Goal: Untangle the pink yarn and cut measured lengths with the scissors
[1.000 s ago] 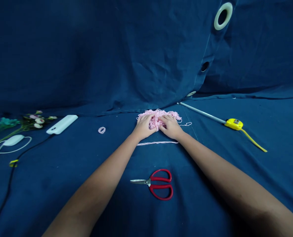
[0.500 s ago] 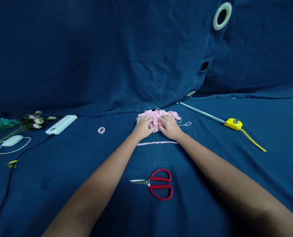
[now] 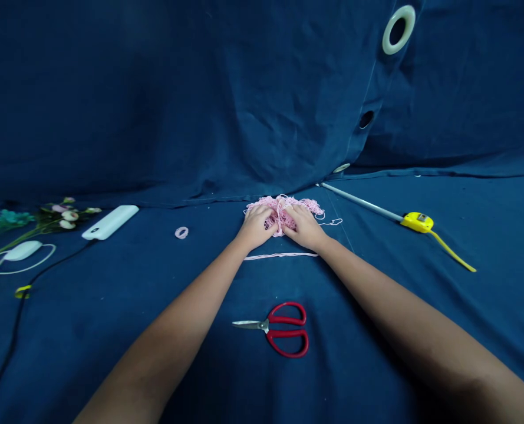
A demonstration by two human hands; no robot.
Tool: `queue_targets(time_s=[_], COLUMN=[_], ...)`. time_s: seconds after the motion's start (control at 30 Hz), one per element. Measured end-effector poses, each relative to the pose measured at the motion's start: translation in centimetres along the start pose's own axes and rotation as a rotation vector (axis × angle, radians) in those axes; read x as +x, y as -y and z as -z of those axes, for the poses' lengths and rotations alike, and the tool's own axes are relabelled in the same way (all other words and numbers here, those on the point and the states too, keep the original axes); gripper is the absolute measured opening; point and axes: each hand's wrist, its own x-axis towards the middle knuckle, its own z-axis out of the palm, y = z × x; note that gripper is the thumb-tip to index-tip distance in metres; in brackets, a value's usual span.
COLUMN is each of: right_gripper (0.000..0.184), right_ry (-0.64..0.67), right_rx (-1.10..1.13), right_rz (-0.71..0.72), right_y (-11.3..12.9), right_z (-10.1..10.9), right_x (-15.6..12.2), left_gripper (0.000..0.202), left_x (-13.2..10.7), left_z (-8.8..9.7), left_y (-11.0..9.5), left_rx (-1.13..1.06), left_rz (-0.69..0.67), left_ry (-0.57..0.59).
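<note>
A loose heap of pink yarn [image 3: 279,219] lies at the far middle of the blue cloth, full of loops. From its left side my left hand [image 3: 259,226] grips it, fingers curled into the strands and thumb toward the middle. On the right side my right hand [image 3: 305,226] holds the heap in the same way. Between the two thumbs a band of yarn runs down the centre; some fingertips are hidden among the loops. A loose end of yarn [image 3: 332,222] trails out to the right. Straight pink strands [image 3: 282,255] lie across the cloth just below my wrists.
Red-handled scissors [image 3: 288,330] lie between my forearms. At left are a small pink yarn ring [image 3: 181,232], a white power bank [image 3: 110,222] with a black cable, and artificial flowers [image 3: 67,219]. A yellow tape measure [image 3: 417,222] and a thin rod [image 3: 363,203] lie right.
My fingers have drawn slightly apart over the heap, and more of the yarn between my hands shows, with a centre band standing out. The other things stay where they were.
</note>
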Motion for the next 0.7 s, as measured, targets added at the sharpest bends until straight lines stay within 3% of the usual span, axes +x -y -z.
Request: queue_targets(time_s=[0.1, 0.3, 0.47, 0.57, 0.7], right_gripper=[0.044, 0.037, 0.059, 0.07, 0.053], right_ry=[0.015, 0.056, 0.09, -0.023, -0.206], right_rx=[0.047, 0.084, 0.045, 0.011, 0.063], right_rz=[0.08, 0.097, 0.081, -0.06, -0.374], right_y=[0.0, 0.2, 0.5, 0.4, -0.5], right_z=[0.1, 0.5, 0.5, 0.2, -0.1], right_x=[-0.1, -0.3, -0.4, -0.2, 0.3], left_gripper=[0.017, 0.013, 0.013, 0.012, 0.017], left_x=[0.1, 0.3, 0.2, 0.1, 0.0], left_z=[0.1, 0.1, 0.4, 0.6, 0.7], left_y=[-0.1, 0.4, 0.6, 0.5, 0.9], left_rx=[-0.031, -0.133, -0.245, -0.276, -0.247], left_rz=[-0.046, -0.083, -0.035, 0.064, 0.222], left_ry=[-0.001, -0.047, -0.146, -0.244, -0.349])
